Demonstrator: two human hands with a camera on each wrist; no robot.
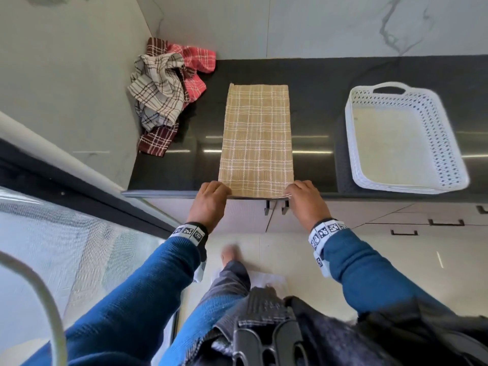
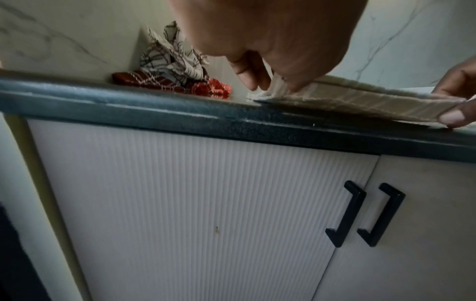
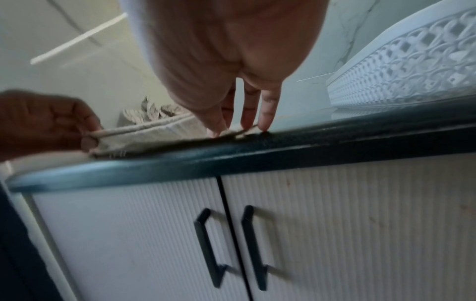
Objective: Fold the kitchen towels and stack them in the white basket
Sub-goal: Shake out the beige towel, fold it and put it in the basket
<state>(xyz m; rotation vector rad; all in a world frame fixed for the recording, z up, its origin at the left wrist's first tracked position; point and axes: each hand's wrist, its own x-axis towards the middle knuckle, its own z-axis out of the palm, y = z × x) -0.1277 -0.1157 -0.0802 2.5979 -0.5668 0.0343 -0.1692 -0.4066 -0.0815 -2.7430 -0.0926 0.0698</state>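
Observation:
A tan plaid towel [image 1: 257, 138], folded into a long strip, lies flat on the dark countertop [image 1: 317, 122], its near end at the counter's front edge. My left hand [image 1: 227, 192] pinches the near-left corner, thumb and fingers closed on the layered edge [image 2: 276, 89]. My right hand [image 1: 289, 194] pinches the near-right corner, thumb under the edge and fingers on top [image 3: 231, 128]. The white perforated basket [image 1: 438, 138] stands to the right of the towel with nothing inside. A pile of crumpled towels [image 1: 163, 96], in cream, red and maroon plaid, lies in the back-left corner.
Marble walls close off the counter at the back and the left. White ribbed cabinet doors with black handles [image 2: 347, 213] sit below the counter edge. A dark strip of counter separates the towel from the basket [image 3: 412, 67].

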